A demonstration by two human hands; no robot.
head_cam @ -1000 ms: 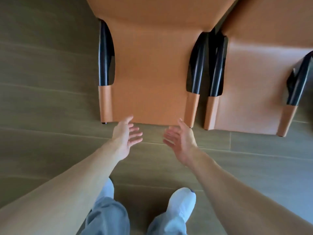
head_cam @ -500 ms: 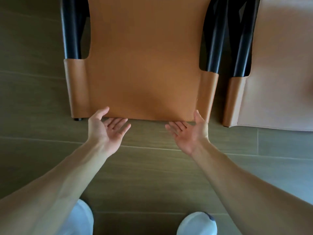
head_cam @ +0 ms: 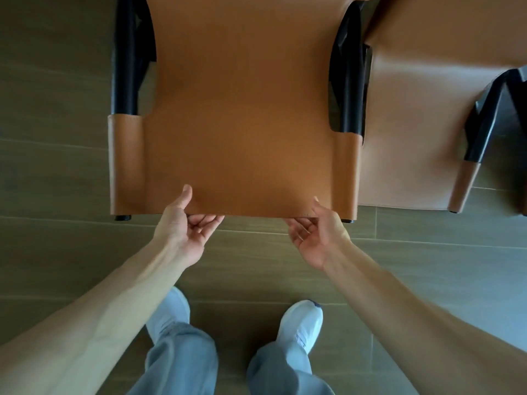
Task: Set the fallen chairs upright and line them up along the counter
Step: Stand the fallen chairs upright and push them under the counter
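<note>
The grey-brown plank floor [head_cam: 57, 266] fills the view, and on it lie two tan leather chairs with black frames, both apparently still down, so by my reading neither has been set upright yet and no counter is in sight to line them against. The nearer chair [head_cam: 242, 115] takes up the middle of the picture, its broad leather panel facing up toward the camera and its black side tubes running away on either side; the end nearest the person sits just above the floor, with small black feet showing at its two corners. The second chair [head_cam: 427, 124] lies just beside it on the right, close enough that their frames nearly meet, and no hand is on it. The person stands over the near end, two pale shoes planted below. The left hand [head_cam: 182, 229] has its thumb laid on top of the leather edge and its fingers curling beneath it, and the right hand [head_cam: 316, 238] does the same further along, thumb tip at the edge, fingers tucked under; whether either has fully tightened on the edge I cannot tell. I judge this to be the very start of the first lift: raising this chair, then the other, then the lining-up all remain
</note>
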